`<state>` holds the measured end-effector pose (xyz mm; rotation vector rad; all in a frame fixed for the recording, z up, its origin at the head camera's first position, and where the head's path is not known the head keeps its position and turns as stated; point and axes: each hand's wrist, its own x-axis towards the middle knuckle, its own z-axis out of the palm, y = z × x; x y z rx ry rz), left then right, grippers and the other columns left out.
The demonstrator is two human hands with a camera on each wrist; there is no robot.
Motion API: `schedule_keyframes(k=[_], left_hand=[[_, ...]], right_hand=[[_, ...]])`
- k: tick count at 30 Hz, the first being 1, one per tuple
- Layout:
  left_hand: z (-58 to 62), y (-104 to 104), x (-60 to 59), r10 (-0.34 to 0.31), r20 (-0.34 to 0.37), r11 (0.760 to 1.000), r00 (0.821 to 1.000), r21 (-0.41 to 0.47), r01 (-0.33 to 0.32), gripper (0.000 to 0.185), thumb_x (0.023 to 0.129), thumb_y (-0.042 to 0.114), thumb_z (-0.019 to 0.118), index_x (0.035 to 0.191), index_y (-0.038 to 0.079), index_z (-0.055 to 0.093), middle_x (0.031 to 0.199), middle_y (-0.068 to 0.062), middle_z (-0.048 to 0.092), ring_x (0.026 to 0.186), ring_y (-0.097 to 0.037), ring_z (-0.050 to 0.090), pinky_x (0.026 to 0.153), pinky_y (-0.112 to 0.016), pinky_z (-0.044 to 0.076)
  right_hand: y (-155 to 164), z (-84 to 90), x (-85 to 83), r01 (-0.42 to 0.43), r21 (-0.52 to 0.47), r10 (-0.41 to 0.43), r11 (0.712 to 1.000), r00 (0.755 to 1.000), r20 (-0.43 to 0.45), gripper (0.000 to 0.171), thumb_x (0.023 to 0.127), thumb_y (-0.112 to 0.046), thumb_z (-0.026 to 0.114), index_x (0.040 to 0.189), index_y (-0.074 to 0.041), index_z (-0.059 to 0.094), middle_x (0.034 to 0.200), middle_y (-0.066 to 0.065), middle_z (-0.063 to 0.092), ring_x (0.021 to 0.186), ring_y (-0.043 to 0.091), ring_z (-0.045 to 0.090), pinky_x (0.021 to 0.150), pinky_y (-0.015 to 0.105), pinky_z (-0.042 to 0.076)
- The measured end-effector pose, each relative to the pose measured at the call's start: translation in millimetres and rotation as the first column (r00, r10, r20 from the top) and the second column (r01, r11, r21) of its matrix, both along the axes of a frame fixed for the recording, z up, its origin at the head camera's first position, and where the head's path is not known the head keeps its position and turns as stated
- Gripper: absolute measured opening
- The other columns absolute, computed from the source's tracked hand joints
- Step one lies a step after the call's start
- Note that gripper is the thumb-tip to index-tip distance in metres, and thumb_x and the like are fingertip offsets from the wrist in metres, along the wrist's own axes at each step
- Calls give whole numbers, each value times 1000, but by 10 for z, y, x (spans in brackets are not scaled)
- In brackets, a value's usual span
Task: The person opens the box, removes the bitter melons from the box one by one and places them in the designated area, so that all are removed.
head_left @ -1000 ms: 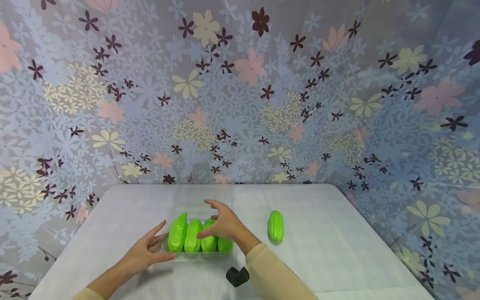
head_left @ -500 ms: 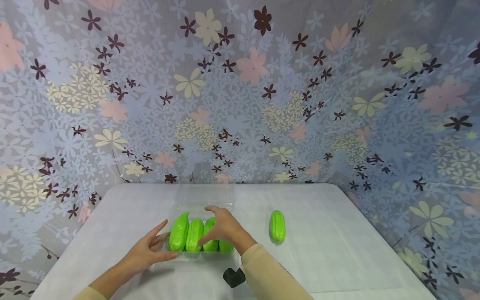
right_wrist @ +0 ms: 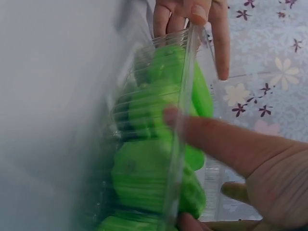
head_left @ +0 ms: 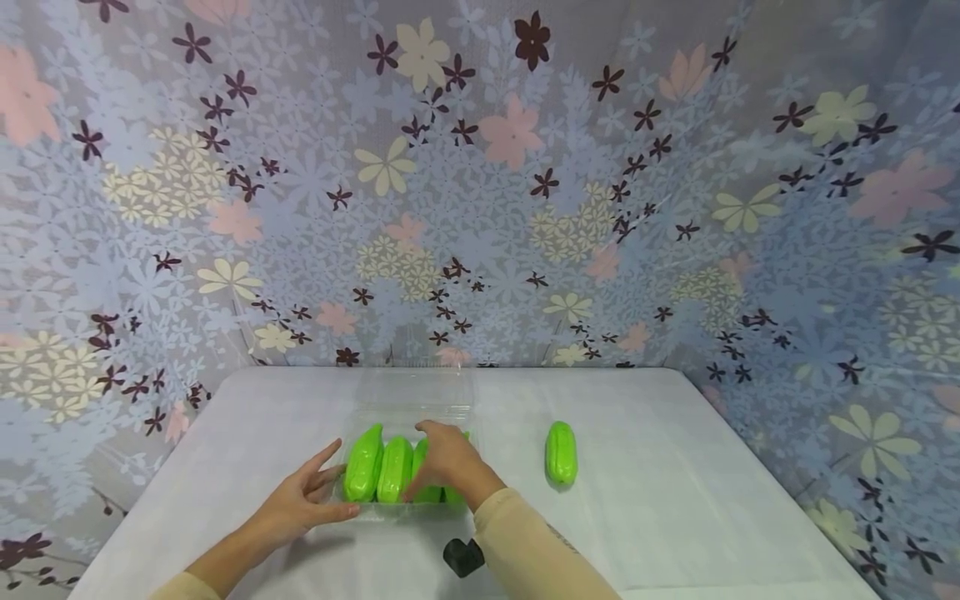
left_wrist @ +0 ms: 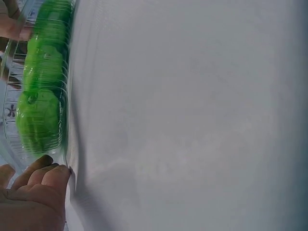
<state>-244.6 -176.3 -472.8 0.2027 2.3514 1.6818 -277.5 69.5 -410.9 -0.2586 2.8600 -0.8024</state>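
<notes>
— At the near edge of the table [head_left: 660,517], what is that dark little thing by the sleeve?

— A small black object [head_left: 462,557] just beside the right forearm; I cannot tell what it is. Just beyond it, the left hand [head_left: 300,504] rests on the cloth with fingers straight and relaxed, tips touching the left wall of the clear plastic tray [head_left: 360,510]. I judge it is there to steady the tray, since that light plastic would slide easily.

— And the right hand?

— The right hand [head_left: 448,460] lies over the green vegetables [head_left: 378,468] in the tray. The right wrist view shows a finger [right_wrist: 211,139] laid across a green piece [right_wrist: 154,178] and a thumb tucked under at the bottom edge, so the fingers look curled round one of them, grasping it from above. That hold suits a piece packed tight against its neighbours, where only the top is free.

— How do they sit in there?

— Side by side, lengthways, touching, two plainly showing left of the hand and more under it. The tray's transparent lid [head_left: 412,390] lies open toward the back.

— Anything outside it?

— One loose green vegetable [head_left: 561,453] lies to the right, apart from the tray. Farthest back hangs a flowered curtain [head_left: 480,183].
</notes>
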Motion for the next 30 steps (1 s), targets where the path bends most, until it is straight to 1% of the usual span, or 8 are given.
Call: schedule_keyframes(k=[3,6,11,18,21,24,27,30], left_hand=[[-1,15,2,-1,4,1000,1000,-10,1,108,80,25,88,162,16,19,152,-31,37,137,-54,34,111,-61,35],[-1,21,4,-3,2,1000,1000,-13,3,107,80,25,88,162,16,20,152,-31,37,137,-54,35,110,-60,35],[3,14,12,-10,0,1000,1000,-2,10,107,81,24,88,162,15,19,152,-33,36,137,-54,34,110,-58,36],[-9,17,13,-4,-2,1000,1000,-4,4,107,80,24,88,162,16,19,152,-33,36,137,-53,35,110,-57,37],[-9,21,12,-4,-5,1000,1000,-3,4,107,80,24,88,162,16,20,152,-33,37,137,-53,35,110,-57,37],[-6,16,12,-7,-8,1000,1000,-6,7,107,81,24,88,162,16,20,152,-33,37,137,-53,35,109,-57,38],[-3,16,12,-8,-6,1000,1000,-11,7,107,81,24,88,162,15,19,151,-33,37,137,-53,36,109,-57,39],[-3,23,14,-2,2,1000,1000,-14,2,107,81,25,88,162,16,19,151,-33,37,137,-53,36,108,-58,39]], right_hand=[[8,-19,-10,-8,56,8,998,1000,-4,98,55,-26,102,141,-9,57,137,9,59,131,33,51,105,45,48],[31,-45,-19,0,48,0,999,1000,-1,94,55,-25,102,136,-6,60,132,10,61,128,34,52,104,45,48],[80,-78,-28,16,-27,-15,1000,1000,25,90,55,-24,102,132,-1,62,130,13,61,125,34,53,104,45,48],[148,-29,-43,48,-148,-41,988,998,45,88,54,-18,102,131,1,64,131,15,62,125,37,55,101,49,50],[194,5,-50,61,-207,-49,976,997,62,88,57,-16,101,135,-3,62,135,15,60,128,38,53,101,52,50],[229,29,-49,68,-258,-50,964,996,76,88,59,-14,100,138,-8,61,137,14,58,126,37,54,98,54,51],[230,25,-28,72,-284,-54,956,996,69,88,59,-14,100,138,-15,62,140,12,56,124,37,55,96,55,52],[208,5,-6,65,-293,-52,954,997,52,89,57,-13,101,138,-21,63,146,10,52,129,37,51,98,57,50]])
